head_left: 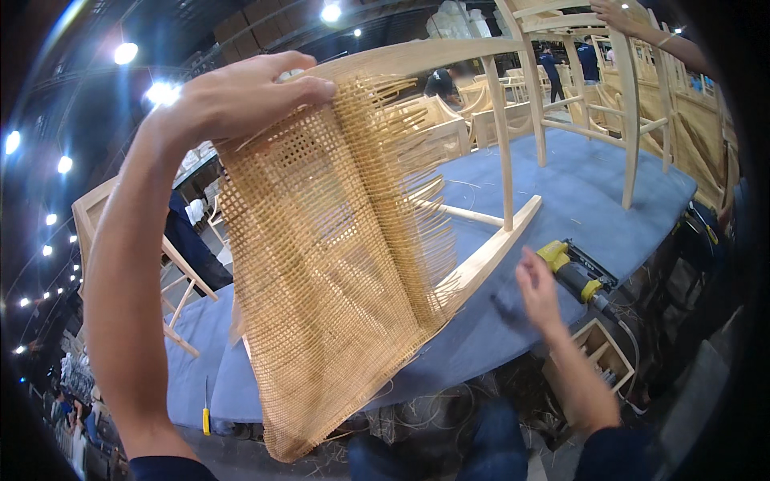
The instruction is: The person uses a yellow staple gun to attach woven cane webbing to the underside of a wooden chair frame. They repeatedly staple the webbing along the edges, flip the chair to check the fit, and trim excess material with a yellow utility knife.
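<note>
My left hand is raised high and grips the top rail of a pale wooden chair frame together with the upper edge of a woven cane sheet. The sheet hangs down over the frame, its right edge frayed into loose strands. My right hand hovers with fingers spread above the blue padded table, just right of the frame's lower rail and close to a small dark object on the cloth. A yellow and black nail gun lies next to that hand.
Another person's hand holds a second wooden chair frame at the table's far right. More chair frames stand at the left and behind. A yellow-handled tool hangs at the table's near edge. A wooden crate sits below.
</note>
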`<state>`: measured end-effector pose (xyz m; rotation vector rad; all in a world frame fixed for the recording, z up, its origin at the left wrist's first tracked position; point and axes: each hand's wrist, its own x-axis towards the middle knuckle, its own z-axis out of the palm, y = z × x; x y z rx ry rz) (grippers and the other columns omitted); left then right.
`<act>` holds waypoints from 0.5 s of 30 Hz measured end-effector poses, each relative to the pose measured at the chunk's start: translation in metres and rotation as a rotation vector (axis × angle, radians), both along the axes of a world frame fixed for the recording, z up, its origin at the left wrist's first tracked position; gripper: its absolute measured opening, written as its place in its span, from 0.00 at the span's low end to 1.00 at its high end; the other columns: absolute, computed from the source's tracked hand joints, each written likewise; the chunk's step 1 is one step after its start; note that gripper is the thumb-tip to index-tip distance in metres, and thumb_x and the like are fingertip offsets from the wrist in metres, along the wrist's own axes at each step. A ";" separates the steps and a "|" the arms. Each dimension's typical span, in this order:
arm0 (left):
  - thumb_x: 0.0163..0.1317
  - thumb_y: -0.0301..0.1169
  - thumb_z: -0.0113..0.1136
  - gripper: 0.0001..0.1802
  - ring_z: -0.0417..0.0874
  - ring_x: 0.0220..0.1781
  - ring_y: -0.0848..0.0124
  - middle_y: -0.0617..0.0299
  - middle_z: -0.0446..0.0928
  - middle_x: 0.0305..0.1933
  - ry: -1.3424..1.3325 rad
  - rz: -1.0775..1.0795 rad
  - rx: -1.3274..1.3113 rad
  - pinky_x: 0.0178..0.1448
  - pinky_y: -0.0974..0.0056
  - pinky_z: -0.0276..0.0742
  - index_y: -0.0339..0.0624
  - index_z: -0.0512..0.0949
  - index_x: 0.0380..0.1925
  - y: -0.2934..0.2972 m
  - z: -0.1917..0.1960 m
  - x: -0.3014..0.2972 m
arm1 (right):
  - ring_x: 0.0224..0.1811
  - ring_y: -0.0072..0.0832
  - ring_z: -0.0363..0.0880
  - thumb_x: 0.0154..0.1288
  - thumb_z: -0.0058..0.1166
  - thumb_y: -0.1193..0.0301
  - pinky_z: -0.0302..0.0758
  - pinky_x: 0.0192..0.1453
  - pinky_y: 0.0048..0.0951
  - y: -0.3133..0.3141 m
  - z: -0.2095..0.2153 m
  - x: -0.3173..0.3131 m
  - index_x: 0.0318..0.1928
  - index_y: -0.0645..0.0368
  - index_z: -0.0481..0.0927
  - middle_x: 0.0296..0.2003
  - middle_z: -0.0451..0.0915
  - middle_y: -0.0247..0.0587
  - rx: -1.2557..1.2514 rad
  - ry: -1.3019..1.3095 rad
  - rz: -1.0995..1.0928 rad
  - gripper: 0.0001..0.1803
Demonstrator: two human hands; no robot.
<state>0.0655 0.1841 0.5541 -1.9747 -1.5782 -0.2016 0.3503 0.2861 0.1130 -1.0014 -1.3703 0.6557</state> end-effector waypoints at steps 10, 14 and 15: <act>0.72 0.61 0.44 0.34 0.76 0.65 0.60 0.53 0.77 0.62 -0.107 -0.133 -0.242 0.67 0.55 0.71 0.51 0.73 0.66 -0.010 0.013 0.007 | 0.71 0.45 0.63 0.72 0.24 0.31 0.62 0.71 0.49 -0.095 -0.020 -0.215 0.75 0.52 0.56 0.70 0.64 0.46 -0.573 1.260 0.972 0.46; 0.75 0.57 0.41 0.32 0.77 0.64 0.60 0.54 0.77 0.62 -0.023 -0.123 -0.211 0.68 0.57 0.71 0.49 0.69 0.68 -0.025 0.002 -0.003 | 0.71 0.48 0.62 0.68 0.28 0.28 0.62 0.72 0.55 -0.087 -0.021 -0.241 0.75 0.51 0.56 0.70 0.63 0.47 -0.610 1.468 0.868 0.49; 0.75 0.57 0.39 0.33 0.77 0.63 0.60 0.54 0.77 0.62 -0.018 -0.126 -0.219 0.68 0.57 0.70 0.49 0.68 0.69 -0.033 0.004 -0.005 | 0.71 0.49 0.62 0.67 0.30 0.27 0.62 0.72 0.56 -0.088 -0.017 -0.243 0.75 0.51 0.56 0.70 0.63 0.47 -0.656 1.499 0.837 0.50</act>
